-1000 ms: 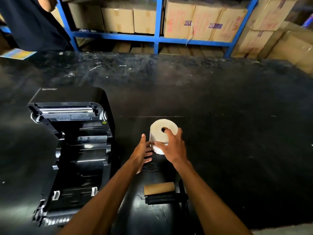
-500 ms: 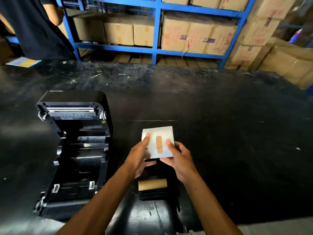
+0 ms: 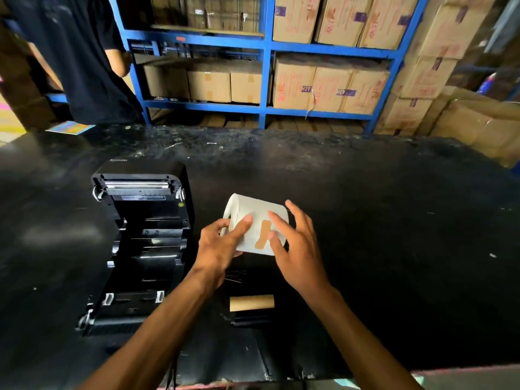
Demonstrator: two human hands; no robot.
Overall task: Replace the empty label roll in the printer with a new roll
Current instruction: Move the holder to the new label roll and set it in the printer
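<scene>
A new white label roll (image 3: 253,218), sealed with a strip of brown tape, is held above the black table. My left hand (image 3: 218,243) grips its left end and underside. My right hand (image 3: 295,243) rests its fingertips on the roll's outer face beside the tape, fingers spread. The black label printer (image 3: 140,237) stands to the left with its lid swung open and its roll bay bare. The empty brown cardboard core (image 3: 251,302) lies on the table near me, beside a black spindle part (image 3: 247,319).
The black table (image 3: 394,249) stretches wide to the right and behind. Blue shelving (image 3: 264,68) stacked with cardboard boxes lines the far side. A person in dark clothes (image 3: 73,52) stands at the back left. More boxes (image 3: 478,122) are piled at the right.
The roll was lifted off the table and turned in both hands, so its taped outer face now points up towards me. The view tilted upward.
</scene>
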